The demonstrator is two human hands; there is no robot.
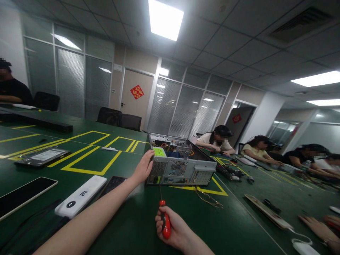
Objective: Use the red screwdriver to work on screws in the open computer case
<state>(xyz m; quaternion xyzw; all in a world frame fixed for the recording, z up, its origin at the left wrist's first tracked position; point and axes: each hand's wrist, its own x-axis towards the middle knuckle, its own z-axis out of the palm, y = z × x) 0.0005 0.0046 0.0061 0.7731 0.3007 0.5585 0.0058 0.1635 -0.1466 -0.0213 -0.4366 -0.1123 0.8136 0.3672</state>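
Note:
An open computer case (186,170) lies on the green table, its metal back panel with vents and ports facing me. My left hand (145,165) grips its left rear corner, fingers over the top edge beside a yellow-green label (159,152). In my right hand (172,225) is a screwdriver (166,226) with a red and black handle, my fingers wrapped around it. Its thin shaft points away from me, and the tip meets the lower left of the back panel; whether it sits in a screw cannot be made out. Colored wires show inside the case.
Left lie a hard drive (44,156), a phone (23,194), a white device marked 21 (82,194) and a dark flat object (113,184) partly behind my left arm. Thin wires (208,198) lie before the case. Another person's hand (317,226) rests at right; several people sit around.

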